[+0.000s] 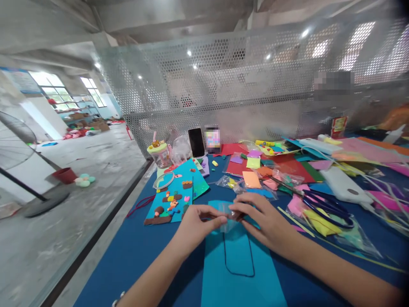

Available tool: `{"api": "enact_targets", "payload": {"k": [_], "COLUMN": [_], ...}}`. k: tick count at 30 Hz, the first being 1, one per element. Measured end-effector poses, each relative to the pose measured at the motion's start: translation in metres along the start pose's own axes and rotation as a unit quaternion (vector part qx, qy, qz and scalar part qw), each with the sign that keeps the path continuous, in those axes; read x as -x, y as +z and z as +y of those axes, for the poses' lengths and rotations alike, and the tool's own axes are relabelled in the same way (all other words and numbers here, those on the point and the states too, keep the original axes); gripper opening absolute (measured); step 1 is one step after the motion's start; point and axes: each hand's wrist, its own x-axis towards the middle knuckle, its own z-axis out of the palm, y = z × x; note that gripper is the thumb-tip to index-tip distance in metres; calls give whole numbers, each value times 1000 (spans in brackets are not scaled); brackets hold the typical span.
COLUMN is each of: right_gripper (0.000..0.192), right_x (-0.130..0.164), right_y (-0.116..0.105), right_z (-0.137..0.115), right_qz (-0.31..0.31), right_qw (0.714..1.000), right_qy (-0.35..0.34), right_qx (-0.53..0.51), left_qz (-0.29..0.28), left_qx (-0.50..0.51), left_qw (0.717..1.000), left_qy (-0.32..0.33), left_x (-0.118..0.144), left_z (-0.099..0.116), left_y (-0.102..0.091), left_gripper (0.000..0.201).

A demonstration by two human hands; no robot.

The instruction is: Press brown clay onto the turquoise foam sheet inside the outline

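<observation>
A small clear plastic bag [226, 212] with something brown inside is pinched between my two hands. My left hand [204, 219] grips the bag's left side between thumb and fingers. My right hand [260, 217] has its fingers closed around the brown end, which they partly hide. Beneath them lies a blue sheet [236, 290] with a dark rounded outline [238, 273] on it. Left of my hands, a blue card [179, 194] carries several small clay figures in brown, orange and pink.
Dark-handled scissors [329, 209] and bags of coloured clay [322, 224] lie to the right, near a white device [345, 183] with cables. A phone [196, 143] and a lidded cup [161, 154] stand at the back, before a perforated metal screen [223, 85].
</observation>
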Motion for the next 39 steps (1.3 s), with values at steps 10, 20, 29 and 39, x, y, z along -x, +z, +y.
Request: {"api": "enact_targets", "payload": {"k": [10,20,29,39], "right_gripper": [15,26,19,28], "right_x": [16,12,13,14], "right_y": [20,20,19,18], "right_z": [-27,-25,-23,-23], "right_qz": [-18,-106,-74,-111], "right_qw": [986,990,989,977], "right_qy": [66,38,45,87], "right_qx": [-149,-89,-122,-159], "left_qz": [31,21,-21,-7], "left_qx": [-138,-276,-233,-285], "left_qw": [967,891,919,881], "left_qy": [210,360,318,379], "left_x": [33,27,28,28], "left_z": [-1,-21,-16,-19], "left_y": [20,18,18,20], "left_gripper": [20,27,30,31]}}
